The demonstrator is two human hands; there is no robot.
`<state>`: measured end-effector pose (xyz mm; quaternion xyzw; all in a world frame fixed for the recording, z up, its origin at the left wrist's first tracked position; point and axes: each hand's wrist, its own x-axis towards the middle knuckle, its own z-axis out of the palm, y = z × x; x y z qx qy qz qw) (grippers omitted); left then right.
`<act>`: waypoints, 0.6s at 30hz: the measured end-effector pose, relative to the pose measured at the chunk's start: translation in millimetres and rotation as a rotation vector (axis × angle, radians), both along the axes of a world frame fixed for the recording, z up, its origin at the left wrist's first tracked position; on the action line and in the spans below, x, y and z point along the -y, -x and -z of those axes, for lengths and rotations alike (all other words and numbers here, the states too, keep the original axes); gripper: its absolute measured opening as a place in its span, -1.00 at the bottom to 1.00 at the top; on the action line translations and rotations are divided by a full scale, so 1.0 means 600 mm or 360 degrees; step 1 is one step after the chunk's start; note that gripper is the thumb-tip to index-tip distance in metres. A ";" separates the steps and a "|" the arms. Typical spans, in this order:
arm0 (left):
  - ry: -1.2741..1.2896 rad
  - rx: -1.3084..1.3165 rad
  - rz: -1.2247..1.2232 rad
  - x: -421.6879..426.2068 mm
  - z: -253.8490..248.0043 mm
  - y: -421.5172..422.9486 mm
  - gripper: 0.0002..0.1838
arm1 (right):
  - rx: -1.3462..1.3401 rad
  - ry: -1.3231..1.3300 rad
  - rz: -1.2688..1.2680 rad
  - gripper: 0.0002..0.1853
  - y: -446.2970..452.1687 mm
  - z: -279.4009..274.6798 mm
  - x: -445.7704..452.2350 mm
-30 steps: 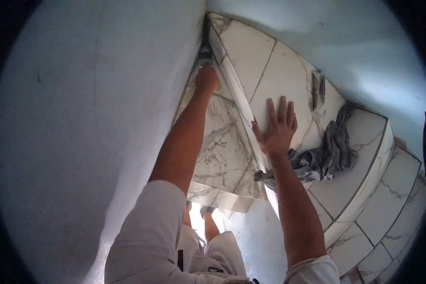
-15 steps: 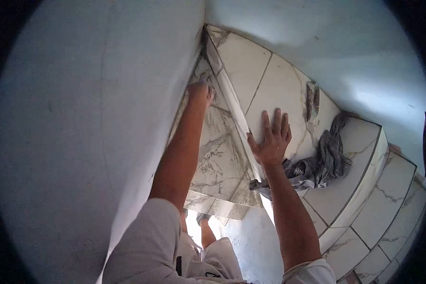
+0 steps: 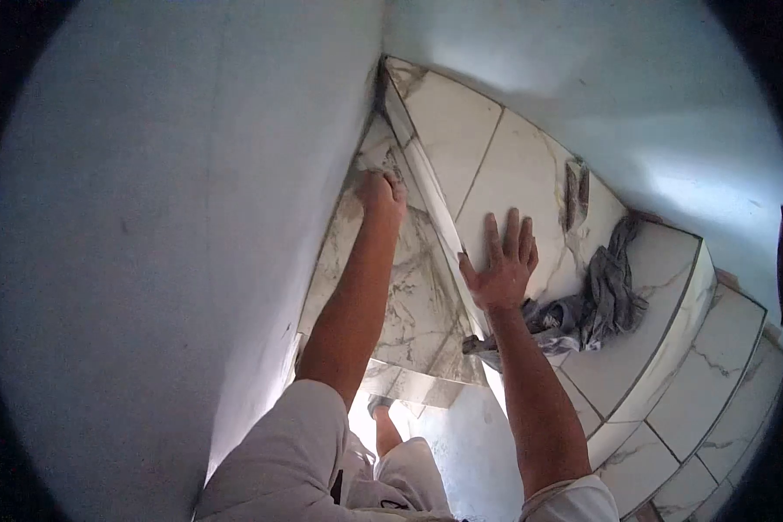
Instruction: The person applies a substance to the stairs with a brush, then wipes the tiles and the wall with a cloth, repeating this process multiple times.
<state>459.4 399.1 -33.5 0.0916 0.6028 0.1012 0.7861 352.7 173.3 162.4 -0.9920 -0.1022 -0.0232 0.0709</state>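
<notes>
My left hand (image 3: 381,193) is low over the smeared marble-look tile of the lower step (image 3: 409,296), near its narrow end by the wall. Its fingers are curled, and what they hold, if anything, is hidden. Flat on the higher tiled step (image 3: 448,122), my right hand (image 3: 503,268) lies with fingers spread and nothing in it. A crumpled dark grey cloth (image 3: 613,296) rests beside the right wrist, one end reaching the step's edge. Beyond the right hand, a narrow dark-streaked piece (image 3: 576,196) lies by the wall.
A pale blue wall (image 3: 148,217) rises on the left, and another wall (image 3: 670,122) curves along the back and right. More tiled steps (image 3: 670,383) fan out at the lower right. A raised white edge (image 3: 435,187) separates the two steps. My legs show below.
My left hand has drawn back from the narrow corner along the lower step. My right hand stays flat on the upper tile. The whole view has shifted slightly.
</notes>
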 end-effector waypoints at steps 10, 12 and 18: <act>-0.0042 0.0232 0.0241 0.014 -0.124 0.062 -0.88 | 0.0002 0.0022 -0.0013 -0.19 0.006 -0.003 -0.003; -0.1263 0.0208 0.0669 0.018 0.054 0.229 -0.87 | 0.0027 0.0010 -0.0012 -0.19 0.002 -0.004 -0.001; -0.0686 0.0184 0.1024 0.023 -0.180 0.189 -0.69 | 0.0013 0.0021 -0.0004 -0.19 0.006 -0.005 0.000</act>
